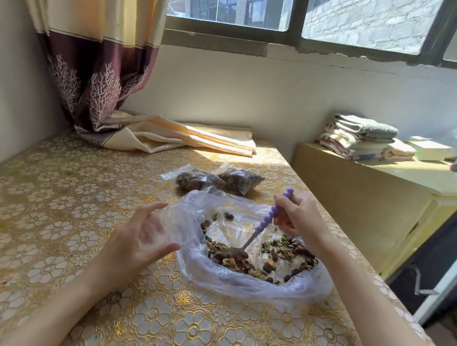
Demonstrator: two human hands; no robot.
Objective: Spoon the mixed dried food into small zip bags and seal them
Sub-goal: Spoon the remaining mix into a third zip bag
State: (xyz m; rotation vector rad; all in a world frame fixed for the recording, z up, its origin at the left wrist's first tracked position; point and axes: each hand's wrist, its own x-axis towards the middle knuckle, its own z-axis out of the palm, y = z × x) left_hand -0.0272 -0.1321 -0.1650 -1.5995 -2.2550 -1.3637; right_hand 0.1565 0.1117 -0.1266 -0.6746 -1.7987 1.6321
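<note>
A large clear plastic bag (242, 283) lies open on the table with mixed dried food (246, 262) of nuts, seeds and dark fruit inside. My right hand (297, 217) grips a spoon (266, 222) by its purple beaded handle; the metal bowl is dug into the food. My left hand (140, 237) holds a small clear zip bag (165, 227) just left of the big bag, thumb and fingers curled round it. Two filled small zip bags (200, 180) (241, 179) lie side by side behind the big bag.
The table (59, 216) has a gold floral plastic cover. A curtain (102, 66) hangs at the back left, its hem and a folded cloth (197, 139) lying on the table. To the right stands a yellow cabinet (354, 194) with stacked towels (358, 135). The table's right edge drops to the floor.
</note>
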